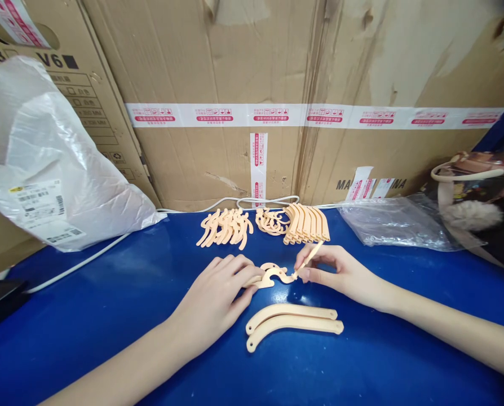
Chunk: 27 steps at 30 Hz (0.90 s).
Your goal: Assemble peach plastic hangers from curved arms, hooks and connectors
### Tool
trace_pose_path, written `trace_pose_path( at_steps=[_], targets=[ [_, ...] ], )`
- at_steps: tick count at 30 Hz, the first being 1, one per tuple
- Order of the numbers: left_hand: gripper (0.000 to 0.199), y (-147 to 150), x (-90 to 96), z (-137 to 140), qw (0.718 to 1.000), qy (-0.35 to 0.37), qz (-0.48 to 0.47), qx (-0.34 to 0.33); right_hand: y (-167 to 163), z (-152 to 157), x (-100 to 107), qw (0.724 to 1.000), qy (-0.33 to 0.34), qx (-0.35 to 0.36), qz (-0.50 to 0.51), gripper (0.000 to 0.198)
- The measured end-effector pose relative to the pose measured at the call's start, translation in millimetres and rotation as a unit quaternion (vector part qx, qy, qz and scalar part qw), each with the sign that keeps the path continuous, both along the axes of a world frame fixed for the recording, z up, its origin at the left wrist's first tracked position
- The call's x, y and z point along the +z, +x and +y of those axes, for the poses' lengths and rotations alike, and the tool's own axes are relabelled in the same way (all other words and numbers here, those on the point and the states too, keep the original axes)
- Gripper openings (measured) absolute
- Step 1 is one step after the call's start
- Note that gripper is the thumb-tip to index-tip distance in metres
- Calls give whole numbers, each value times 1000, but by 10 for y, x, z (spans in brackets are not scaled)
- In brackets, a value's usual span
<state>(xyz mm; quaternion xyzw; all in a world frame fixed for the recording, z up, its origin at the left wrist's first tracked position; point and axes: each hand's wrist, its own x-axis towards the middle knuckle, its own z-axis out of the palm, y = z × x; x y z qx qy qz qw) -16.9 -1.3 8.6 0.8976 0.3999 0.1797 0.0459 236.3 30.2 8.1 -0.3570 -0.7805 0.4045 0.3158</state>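
One S-curved beige piece, at the blue tabletop, between the hands; we judge it light, stiff, smooth, snappable at its neck, best gripped at the broad end. Left hand: fingers pinched there. Right hand: fingertips closed around a slim beige stick. Nearer us: two bowed bars.

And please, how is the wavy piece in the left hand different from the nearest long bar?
The wavy piece bends both ways; the bar has one gentle bend. The piece's visible part looks shorter than the bar. The left hand holds the piece, while no hand touches the bar. Both are pale beige.
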Motion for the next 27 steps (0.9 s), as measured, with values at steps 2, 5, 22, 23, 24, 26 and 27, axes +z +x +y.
trace_pose_path(
  at_steps=[2, 5, 22, 23, 24, 26, 27],
  targets=[
    [21, -10, -6, 1, 1000, 6, 4, -8, -2, 8, -27, 998, -50, 24, 7, 24],
    [27, -25, -32, 6, 1000, 22, 10, -19, -13, 8, -46, 997, -65, 45, -4, 24],
    [31, -2, -50, -33, 999, 39, 34, -19, -46, -22, -32, 998, -36, 37, -21, 26],
    [32, -2, -42, -37, 999, 38, 30, -18, -44, -21, -32, 999, -38, 34, -20, 26],
    [32, -3, -27, -43, 999, 37, 26, -18, -41, -19, -33, 998, -41, 32, -19, 26],
    [30, -7, 28, -58, 999, 30, 9, -19, -36, -13, -38, 998, -54, 33, -9, 27],
    [27, -10, 66, -69, 1000, 19, -5, -16, -34, -8, -41, 997, -64, 35, -3, 27]
  ],
)
